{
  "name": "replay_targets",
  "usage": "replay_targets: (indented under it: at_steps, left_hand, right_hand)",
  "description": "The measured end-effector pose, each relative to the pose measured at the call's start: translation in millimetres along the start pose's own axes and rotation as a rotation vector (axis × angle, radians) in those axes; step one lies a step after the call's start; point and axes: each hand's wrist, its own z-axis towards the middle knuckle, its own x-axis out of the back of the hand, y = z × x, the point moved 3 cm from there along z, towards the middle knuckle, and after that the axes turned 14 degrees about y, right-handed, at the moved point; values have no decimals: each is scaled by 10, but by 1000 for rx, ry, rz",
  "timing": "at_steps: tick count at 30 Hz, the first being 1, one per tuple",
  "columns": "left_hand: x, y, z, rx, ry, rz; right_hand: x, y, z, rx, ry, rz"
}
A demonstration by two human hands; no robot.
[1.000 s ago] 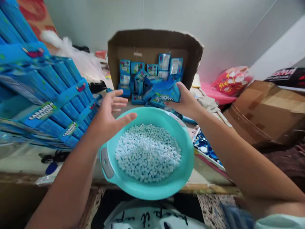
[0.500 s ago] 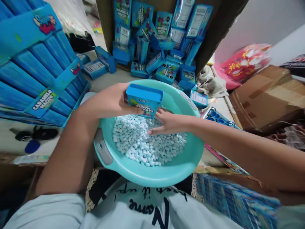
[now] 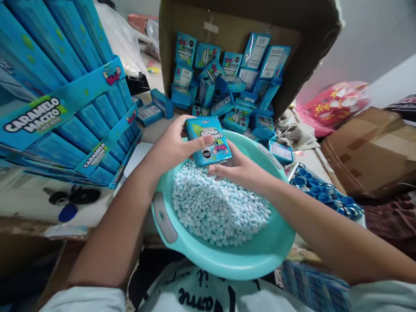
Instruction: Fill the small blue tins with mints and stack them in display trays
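A small blue candy box (image 3: 208, 138), printed "Caramelo Macizo", is held over the teal basin. My left hand (image 3: 182, 145) grips it from the left, thumb across its printed front. At the lower right, my right hand (image 3: 237, 167) closes on the box's edge, thumb near the bottom corner and other fingers partly hidden behind. Below both hands, a heap of pale blue and white candies (image 3: 217, 212) fills much of the basin (image 3: 227, 266), which has grey handles. The box's far side is out of sight.
Behind the basin, a cardboard carton (image 3: 302, 26) lies open with many blue boxes inside. Stacked display trays of boxes (image 3: 81, 99) stand at left. Blue ring-like pieces (image 3: 312, 182) lie at right, near a brown carton (image 3: 367, 147). Black tape (image 3: 85, 195) rests front left.
My right hand has come up from the candies to the box. The box has turned so its printed front faces me. The camera view has shifted, moving the scene right and down.
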Motion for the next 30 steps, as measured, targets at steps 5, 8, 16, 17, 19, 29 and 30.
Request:
replay_targets:
  at_steps: [5, 8, 16, 17, 19, 29, 30]
  left_hand:
    - [-14, -10, -19, -124, -21, 25]
    - [7, 29, -31, -322, -23, 83]
    - [-34, 201, -128, -606, -318, 366]
    - [-43, 195, -131, -545, -309, 393]
    - [-50, 188, -135, -455, -267, 429]
    - [-2, 160, -114, -282, -222, 300]
    - [0, 148, -115, -276, -220, 326]
  right_hand:
    - [47, -69, -14, 146, 45, 227]
    - [68, -59, 37, 153, 6, 205]
    - [99, -30, 73, -110, -27, 239]
    - [152, 3, 102, -182, -52, 216]
    - [300, 101, 204, -254, -75, 99]
    - [-130, 613, 452, 22, 18, -124]
    - [-251, 598, 405, 32, -21, -111]
